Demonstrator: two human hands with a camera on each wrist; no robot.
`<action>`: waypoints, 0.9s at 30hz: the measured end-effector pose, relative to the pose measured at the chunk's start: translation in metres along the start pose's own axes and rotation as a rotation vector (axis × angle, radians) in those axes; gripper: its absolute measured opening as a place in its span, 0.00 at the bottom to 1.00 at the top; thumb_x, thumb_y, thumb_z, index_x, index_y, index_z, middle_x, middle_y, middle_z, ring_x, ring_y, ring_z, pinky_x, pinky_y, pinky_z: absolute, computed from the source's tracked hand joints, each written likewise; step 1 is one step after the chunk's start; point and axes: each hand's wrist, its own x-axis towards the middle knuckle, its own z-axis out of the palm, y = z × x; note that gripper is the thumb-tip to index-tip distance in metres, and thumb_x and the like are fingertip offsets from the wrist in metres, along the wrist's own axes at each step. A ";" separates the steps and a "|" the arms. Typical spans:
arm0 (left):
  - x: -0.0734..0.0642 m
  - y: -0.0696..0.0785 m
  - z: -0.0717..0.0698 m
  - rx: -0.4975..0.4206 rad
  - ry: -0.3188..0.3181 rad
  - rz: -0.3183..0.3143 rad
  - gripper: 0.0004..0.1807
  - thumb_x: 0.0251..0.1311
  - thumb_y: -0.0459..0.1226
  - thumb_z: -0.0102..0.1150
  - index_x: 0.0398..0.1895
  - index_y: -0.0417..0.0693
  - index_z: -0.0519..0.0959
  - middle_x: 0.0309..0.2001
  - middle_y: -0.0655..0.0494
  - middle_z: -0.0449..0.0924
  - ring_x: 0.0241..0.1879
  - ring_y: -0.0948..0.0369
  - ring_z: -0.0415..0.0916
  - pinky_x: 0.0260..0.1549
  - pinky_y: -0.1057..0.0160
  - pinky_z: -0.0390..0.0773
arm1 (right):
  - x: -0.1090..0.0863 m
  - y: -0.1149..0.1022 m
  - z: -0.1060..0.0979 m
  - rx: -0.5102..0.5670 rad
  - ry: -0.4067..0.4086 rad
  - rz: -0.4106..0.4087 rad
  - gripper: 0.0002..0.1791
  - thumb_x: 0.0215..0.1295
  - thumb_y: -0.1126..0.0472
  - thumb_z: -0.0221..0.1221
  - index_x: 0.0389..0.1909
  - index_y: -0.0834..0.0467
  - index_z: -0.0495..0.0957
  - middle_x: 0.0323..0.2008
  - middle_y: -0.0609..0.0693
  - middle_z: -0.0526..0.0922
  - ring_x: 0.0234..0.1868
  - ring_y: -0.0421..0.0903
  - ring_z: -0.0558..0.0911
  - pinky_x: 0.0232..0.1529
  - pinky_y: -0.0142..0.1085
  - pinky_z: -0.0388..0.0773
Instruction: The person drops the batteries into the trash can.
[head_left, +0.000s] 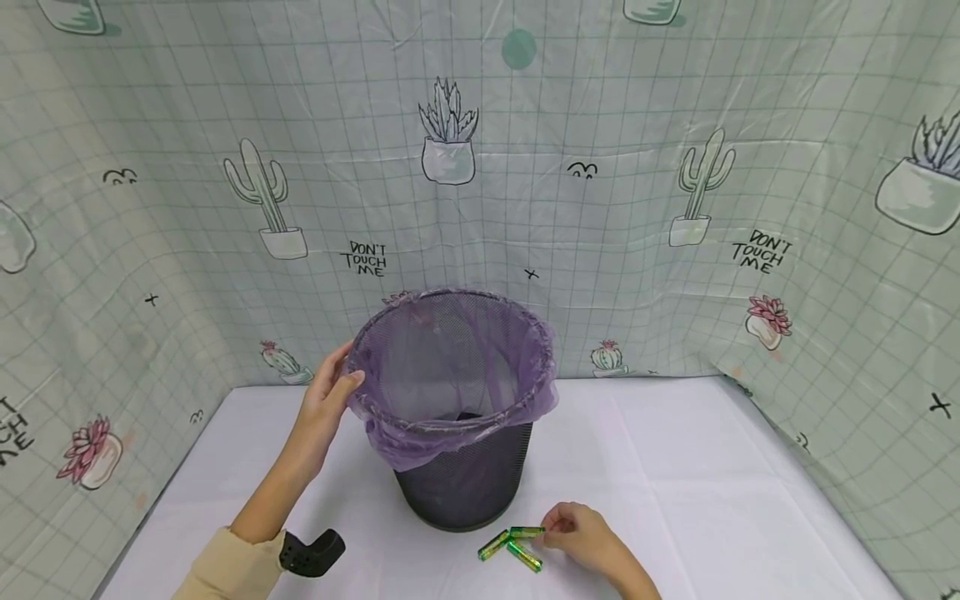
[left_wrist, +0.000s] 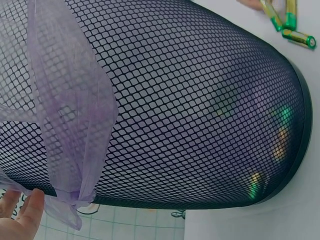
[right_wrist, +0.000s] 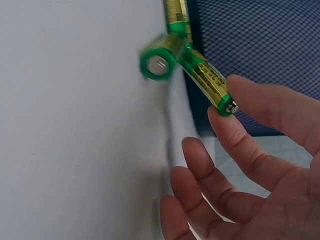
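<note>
A black mesh wastebasket [head_left: 463,487] stands upright, lined with a thin purple bag [head_left: 420,446] folded over its rim. At the rim's left side my left hand [head_left: 327,400] grips the edge, thumb over the bag. In front of the basket lie green-and-gold cylindrical batteries: one to the left [head_left: 492,545], another nearer me [head_left: 525,557]. My right hand [head_left: 588,542] pinches the end of a third battery [right_wrist: 207,82] between thumb and index finger, the other fingers loosely bent. Through the mesh, blurred green and gold shapes [left_wrist: 282,132] show at the basket's bottom.
A white cloth [head_left: 645,467] covers the table. Behind and on both sides hangs a grid-patterned curtain [head_left: 570,250] with plant drawings, close behind the basket. A black band [head_left: 313,553] with a protruding part sits by my left sleeve.
</note>
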 end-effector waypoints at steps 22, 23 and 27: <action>0.000 -0.002 0.000 0.004 0.001 0.015 0.32 0.69 0.40 0.39 0.73 0.43 0.45 0.74 0.44 0.37 0.73 0.49 0.36 0.69 0.43 0.46 | -0.034 -0.110 -0.065 -0.220 0.253 -0.332 0.06 0.59 0.55 0.61 0.34 0.52 0.78 0.32 0.39 0.79 0.36 0.33 0.75 0.40 0.31 0.75; 0.000 -0.002 0.000 0.004 0.002 0.013 0.32 0.69 0.40 0.39 0.73 0.44 0.45 0.74 0.44 0.37 0.73 0.49 0.36 0.69 0.43 0.46 | -0.035 -0.115 -0.067 -0.235 0.273 -0.346 0.05 0.59 0.55 0.61 0.33 0.51 0.78 0.32 0.38 0.79 0.36 0.33 0.75 0.40 0.31 0.75; 0.000 -0.002 0.000 0.005 0.003 0.007 0.32 0.69 0.40 0.39 0.73 0.44 0.45 0.74 0.44 0.38 0.73 0.50 0.36 0.69 0.43 0.46 | -0.039 -0.136 -0.077 -0.295 0.351 -0.402 0.04 0.59 0.56 0.62 0.34 0.50 0.78 0.32 0.36 0.79 0.36 0.32 0.76 0.42 0.32 0.75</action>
